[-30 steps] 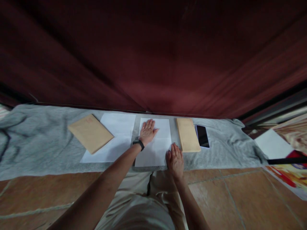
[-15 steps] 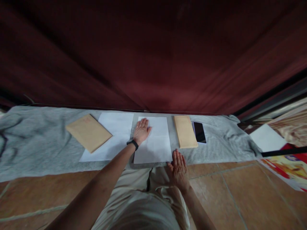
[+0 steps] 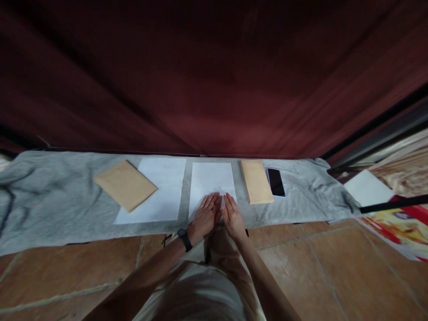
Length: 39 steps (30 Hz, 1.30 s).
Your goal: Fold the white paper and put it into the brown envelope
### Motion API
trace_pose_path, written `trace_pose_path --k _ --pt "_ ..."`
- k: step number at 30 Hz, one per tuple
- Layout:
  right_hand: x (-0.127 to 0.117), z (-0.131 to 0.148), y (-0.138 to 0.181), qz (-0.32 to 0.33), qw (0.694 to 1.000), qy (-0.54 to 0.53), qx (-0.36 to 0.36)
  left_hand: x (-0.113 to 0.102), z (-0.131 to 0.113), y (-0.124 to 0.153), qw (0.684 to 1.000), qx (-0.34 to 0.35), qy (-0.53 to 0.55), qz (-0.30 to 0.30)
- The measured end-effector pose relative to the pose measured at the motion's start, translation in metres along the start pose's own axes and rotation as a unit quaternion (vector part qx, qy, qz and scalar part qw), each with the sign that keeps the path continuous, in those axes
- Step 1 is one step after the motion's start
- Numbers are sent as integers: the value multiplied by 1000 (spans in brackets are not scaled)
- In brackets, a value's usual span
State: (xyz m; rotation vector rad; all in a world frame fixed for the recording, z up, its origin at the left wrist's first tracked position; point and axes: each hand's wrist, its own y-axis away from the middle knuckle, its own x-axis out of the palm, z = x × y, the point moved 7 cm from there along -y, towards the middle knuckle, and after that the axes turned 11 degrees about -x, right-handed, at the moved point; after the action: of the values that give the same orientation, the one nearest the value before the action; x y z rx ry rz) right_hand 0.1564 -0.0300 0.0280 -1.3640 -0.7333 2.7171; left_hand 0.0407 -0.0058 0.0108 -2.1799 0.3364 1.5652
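Observation:
A white sheet of paper (image 3: 211, 180) lies on the grey cloth (image 3: 60, 200) straight ahead of me. My left hand (image 3: 204, 217), with a black band on its wrist, lies flat on the sheet's near edge, fingers stretched out. My right hand (image 3: 232, 216) rests flat beside it, almost touching, also on the near edge. Neither hand holds anything. A second white sheet (image 3: 157, 191) lies to the left, with a brown envelope (image 3: 125, 185) partly over it. A narrower brown envelope (image 3: 256, 181) and a dark phone (image 3: 276, 182) lie to the right.
A dark red curtain (image 3: 214, 76) hangs behind the cloth. Brown floor tiles (image 3: 317, 267) run along the near side. At the far right lie a white sheet (image 3: 368, 188), a black bar (image 3: 394, 203) and colourful printed paper (image 3: 401, 227). My knees show at the bottom.
My left hand has drawn back from the sheet's far part to its near edge. My right hand has moved left onto the sheet, next to the left hand.

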Motion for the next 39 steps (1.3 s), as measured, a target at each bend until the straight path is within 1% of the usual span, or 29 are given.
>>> trace_pose_path --k 3,5,9,13,15,17,19,22,24,27,29,32,36,39 --pt "24 7 -11 25 999 14 -33 -5 4 9 1000 -13 -18 -1" --pt "29 4 -10 32 998 43 -40 -12 11 12 999 -30 -28 -5" --pt "23 -9 4 35 992 115 -29 -24 29 24 997 -64 -44 -17" --pt "13 -19 9 38 990 138 -14 -32 43 31 993 -103 -41 -37" --pt "11 -21 -1 35 991 133 -2 -34 44 24 993 -107 -36 -43" --pt "13 -20 -19 32 993 117 4 -34 42 10 993 -102 -28 -46" --pt "22 -16 -42 34 995 96 -3 -31 38 -8 994 -95 -22 -41" --pt "42 -6 -70 46 996 70 -33 -20 39 -29 994 -100 -33 -16" --pt "54 -2 -79 55 995 69 -54 -11 42 -35 993 -105 -43 -1" --pt "63 -6 -78 67 991 93 -65 -5 49 -34 992 -116 -52 3" --pt "62 -14 -73 69 989 115 -59 -5 53 -31 990 -130 -51 -3" --pt "54 -28 -65 65 987 141 -41 -8 60 -26 988 -146 -42 -20" --pt "40 -43 -55 44 987 155 -22 -13 70 -18 985 -163 -18 -49" --pt "32 -48 -44 29 986 165 -13 -16 78 -9 982 -178 2 -69"
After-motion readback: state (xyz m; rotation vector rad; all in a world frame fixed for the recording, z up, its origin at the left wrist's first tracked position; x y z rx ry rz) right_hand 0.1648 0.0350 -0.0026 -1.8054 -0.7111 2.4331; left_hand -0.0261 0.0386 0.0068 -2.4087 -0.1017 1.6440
